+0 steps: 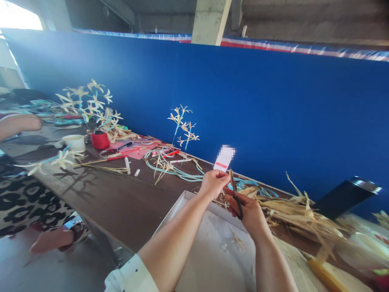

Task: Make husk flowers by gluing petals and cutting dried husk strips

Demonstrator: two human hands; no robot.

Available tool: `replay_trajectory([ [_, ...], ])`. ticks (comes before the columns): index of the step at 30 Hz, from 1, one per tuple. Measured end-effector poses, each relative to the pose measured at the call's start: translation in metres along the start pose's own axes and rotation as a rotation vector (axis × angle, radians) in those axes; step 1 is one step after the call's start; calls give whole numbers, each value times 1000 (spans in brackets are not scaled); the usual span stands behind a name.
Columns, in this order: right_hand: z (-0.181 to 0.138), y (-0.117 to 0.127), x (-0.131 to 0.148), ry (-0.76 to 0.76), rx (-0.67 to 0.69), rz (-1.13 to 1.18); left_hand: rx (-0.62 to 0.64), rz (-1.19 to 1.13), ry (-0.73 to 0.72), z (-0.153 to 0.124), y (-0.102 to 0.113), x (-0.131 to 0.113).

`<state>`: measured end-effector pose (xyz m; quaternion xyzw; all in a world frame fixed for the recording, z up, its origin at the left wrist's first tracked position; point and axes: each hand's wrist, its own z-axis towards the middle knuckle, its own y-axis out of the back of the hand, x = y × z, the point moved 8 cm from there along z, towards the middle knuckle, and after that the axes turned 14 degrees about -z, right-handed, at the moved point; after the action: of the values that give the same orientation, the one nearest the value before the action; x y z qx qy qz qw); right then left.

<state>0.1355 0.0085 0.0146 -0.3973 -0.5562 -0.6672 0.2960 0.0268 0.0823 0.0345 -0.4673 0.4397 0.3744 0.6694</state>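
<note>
My left hand (213, 182) is raised over the table, fingers pinched on a small white card (224, 158) with a red stripe. My right hand (247, 211) sits just to its right, fingers through the dark handles of a pair of scissors (235, 194) whose blades point up toward the card's lower edge. Both hands hover above a shallow white tray (179, 207) holding small husk scraps. A heap of dry corn husks (294, 213) lies right behind my right hand.
The brown table (121, 198) runs along a blue wall. On it lie husk flowers on teal stems (182, 125), teal cords (170, 168), a red spool (100, 140), a white cup (74, 142), and a black box (345, 196). Another person's hand (21, 123) rests at far left.
</note>
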Motion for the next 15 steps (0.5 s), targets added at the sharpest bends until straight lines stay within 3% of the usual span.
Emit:
replay_trajectory([
  [15,3,0,-6,0,17,-11,41,23,1,2,-1,1],
])
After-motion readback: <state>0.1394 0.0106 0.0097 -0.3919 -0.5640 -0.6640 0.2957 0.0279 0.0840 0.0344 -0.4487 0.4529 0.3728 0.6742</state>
